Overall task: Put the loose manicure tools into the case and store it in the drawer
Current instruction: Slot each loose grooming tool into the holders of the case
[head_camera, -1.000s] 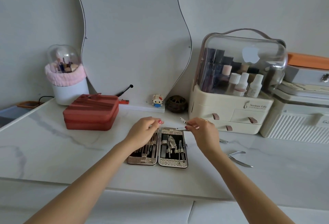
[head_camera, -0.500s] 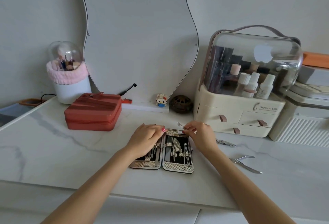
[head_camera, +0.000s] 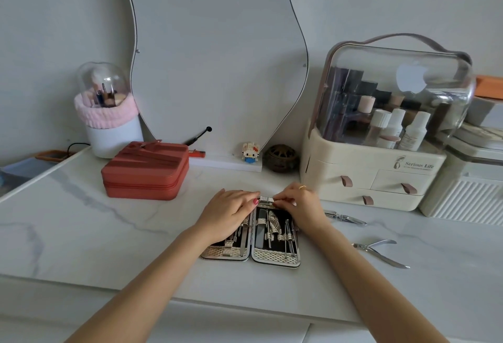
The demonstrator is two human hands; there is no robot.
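The manicure case [head_camera: 275, 257] lies open flat on the marble table, with several metal tools strapped inside. My left hand [head_camera: 226, 213] rests on the case's left half, fingertips at its far edge. My right hand [head_camera: 300, 206] is at the far edge of the right half. Both hands pinch a small metal tool [head_camera: 265, 199] held crosswise over the case's top edge. Two loose tools lie to the right on the table: a nail clipper [head_camera: 345, 217] and cuticle nippers [head_camera: 381, 251].
A red zipped box [head_camera: 145, 171] sits at the back left, a white brush holder [head_camera: 109, 114] behind it. A cream cosmetics organiser [head_camera: 381, 174] with small drawers stands at the back right, beside a white ribbed box [head_camera: 468, 193]. A wavy mirror [head_camera: 215, 51] leans on the wall.
My right hand has lowered the small metal tool to the case's far edge, and my left hand's fingertips have come up to meet it. The camera has moved closer.
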